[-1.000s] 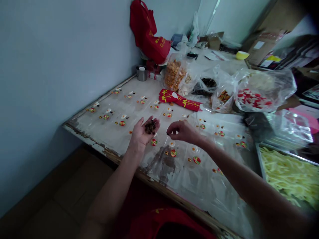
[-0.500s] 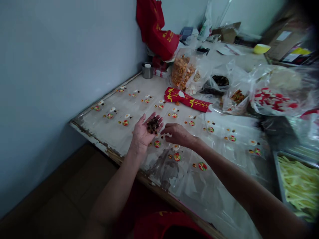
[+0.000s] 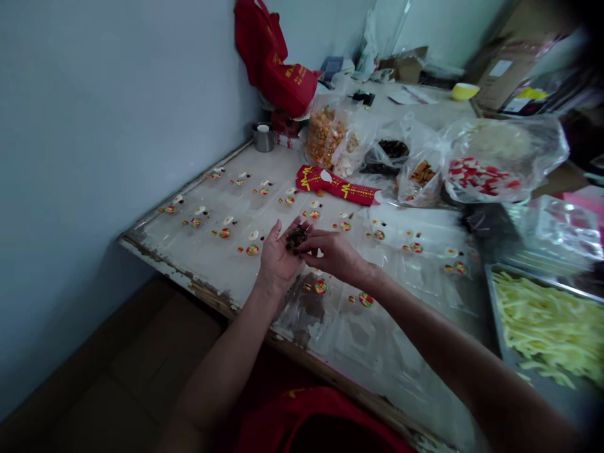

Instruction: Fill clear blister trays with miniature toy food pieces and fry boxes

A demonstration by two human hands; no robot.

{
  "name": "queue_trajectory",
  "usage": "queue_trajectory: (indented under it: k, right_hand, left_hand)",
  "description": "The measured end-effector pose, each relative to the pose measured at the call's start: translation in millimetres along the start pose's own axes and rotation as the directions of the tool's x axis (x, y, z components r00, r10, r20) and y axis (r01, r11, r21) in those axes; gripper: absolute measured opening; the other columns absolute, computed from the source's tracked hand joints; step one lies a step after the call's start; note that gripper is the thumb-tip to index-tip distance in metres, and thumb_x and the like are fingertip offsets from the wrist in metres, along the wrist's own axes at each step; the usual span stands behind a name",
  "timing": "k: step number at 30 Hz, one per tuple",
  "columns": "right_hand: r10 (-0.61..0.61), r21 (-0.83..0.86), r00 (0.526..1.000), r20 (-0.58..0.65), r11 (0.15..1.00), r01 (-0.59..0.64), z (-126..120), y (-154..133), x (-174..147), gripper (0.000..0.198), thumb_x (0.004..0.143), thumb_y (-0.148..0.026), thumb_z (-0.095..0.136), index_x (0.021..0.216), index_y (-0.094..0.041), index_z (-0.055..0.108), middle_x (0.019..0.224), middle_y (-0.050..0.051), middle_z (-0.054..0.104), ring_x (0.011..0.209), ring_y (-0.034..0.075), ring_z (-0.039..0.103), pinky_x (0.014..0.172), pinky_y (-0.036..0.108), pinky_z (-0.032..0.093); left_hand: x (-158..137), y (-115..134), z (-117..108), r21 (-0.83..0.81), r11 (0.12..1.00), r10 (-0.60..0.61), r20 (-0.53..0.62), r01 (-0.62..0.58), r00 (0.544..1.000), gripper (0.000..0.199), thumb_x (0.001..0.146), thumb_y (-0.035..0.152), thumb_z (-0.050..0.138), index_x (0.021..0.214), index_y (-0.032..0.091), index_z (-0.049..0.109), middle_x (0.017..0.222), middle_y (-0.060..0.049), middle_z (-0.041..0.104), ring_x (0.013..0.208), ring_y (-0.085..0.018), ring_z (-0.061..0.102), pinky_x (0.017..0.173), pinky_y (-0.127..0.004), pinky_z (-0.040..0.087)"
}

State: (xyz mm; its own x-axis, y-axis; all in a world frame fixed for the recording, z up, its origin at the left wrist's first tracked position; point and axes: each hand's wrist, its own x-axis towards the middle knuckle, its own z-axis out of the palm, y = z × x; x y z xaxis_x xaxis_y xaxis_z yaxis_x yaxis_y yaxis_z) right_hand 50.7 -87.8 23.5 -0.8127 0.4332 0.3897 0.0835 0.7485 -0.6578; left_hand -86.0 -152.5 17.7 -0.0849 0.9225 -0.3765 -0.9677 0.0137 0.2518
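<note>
My left hand (image 3: 277, 261) is turned palm up over the table, fingers stretched, cupping a small heap of dark brown pieces (image 3: 295, 237). The thumb and fingertips of my right hand (image 3: 337, 253) are pinched together at the heap's right edge; a piece between them is too small to make out. Under and around both hands, little groups lie in rows on clear plastic. Each group has a round red-and-green disc (image 3: 225, 233), a fried-egg shape (image 3: 229, 221), a burger-like bit (image 3: 214, 233) and, in many, a dark piece (image 3: 236, 221).
Red printed sleeves (image 3: 337, 185) lie beyond the rows. Behind them stand clear bags of orange pieces (image 3: 325, 138) and red-and-white pieces (image 3: 481, 179). A metal tray of pale yellow strips (image 3: 547, 321) is at right. A metal cup (image 3: 263, 137) stands by the wall.
My right hand has moved from just beside my left palm onto the heap of dark pieces, its fingertips now closed there. The view has turned slightly to the right.
</note>
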Motion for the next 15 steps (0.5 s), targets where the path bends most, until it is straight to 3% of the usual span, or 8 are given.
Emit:
queue_trajectory:
  k: [3,6,10,12,15]
  right_hand:
    - [0.237,0.160,0.971,0.020,0.958,-0.237,-18,8,-9,0.016,0.073,-0.019,0.070,0.086,-0.019,0.079,0.073,0.001,0.071,0.064,0.013,0.061,0.062,0.023,0.046]
    - [0.491,0.363,0.869,0.067,0.799,-0.479,-40,19,-31,0.020,0.072,-0.030,0.074,0.087,-0.018,0.078,0.068,0.001,0.071,0.060,0.014,0.063,0.058,0.023,0.048]
    - [0.665,0.325,0.737,0.125,0.674,-0.663,-40,27,-67,0.019,0.067,-0.028,0.076,0.082,-0.017,0.078,0.064,0.002,0.071,0.057,0.014,0.064,0.053,0.021,0.047]
    - [0.670,0.251,0.729,0.142,0.688,-0.681,-27,29,-77,0.017,0.069,-0.024,0.073,0.083,-0.017,0.078,0.064,0.001,0.071,0.057,0.014,0.064,0.054,0.022,0.046]
    - [0.636,0.071,0.767,0.085,0.764,-0.641,-8,32,-77,0.014,0.072,-0.019,0.069,0.083,-0.018,0.079,0.064,-0.001,0.071,0.058,0.013,0.062,0.055,0.021,0.042]
  left_hand:
    - [-2,-6,5,-0.009,1.000,-0.001,-0.063,0.001,0.998,0.046,0.098,0.043,0.043,0.119,0.010,0.066,0.097,-0.017,0.073,0.100,-0.026,0.070,0.088,-0.040,0.057]
    - [0,-9,5,-0.013,1.000,-0.022,-0.051,0.022,0.998,0.046,0.097,0.043,0.045,0.121,0.010,0.065,0.100,-0.018,0.072,0.102,-0.027,0.069,0.089,-0.041,0.057]
    - [4,-16,0,-0.002,1.000,-0.027,-0.058,0.026,0.998,0.042,0.095,0.041,0.047,0.119,0.012,0.066,0.101,-0.017,0.072,0.104,-0.027,0.069,0.090,-0.043,0.057]
    - [5,-21,0,0.005,0.999,-0.044,-0.063,0.044,0.997,0.042,0.095,0.041,0.048,0.119,0.012,0.066,0.103,-0.018,0.072,0.104,-0.028,0.069,0.091,-0.043,0.056]
    - [6,-27,2,0.019,0.997,-0.080,-0.024,0.081,0.996,0.044,0.094,0.043,0.050,0.121,0.012,0.065,0.108,-0.018,0.071,0.108,-0.029,0.068,0.094,-0.046,0.054]
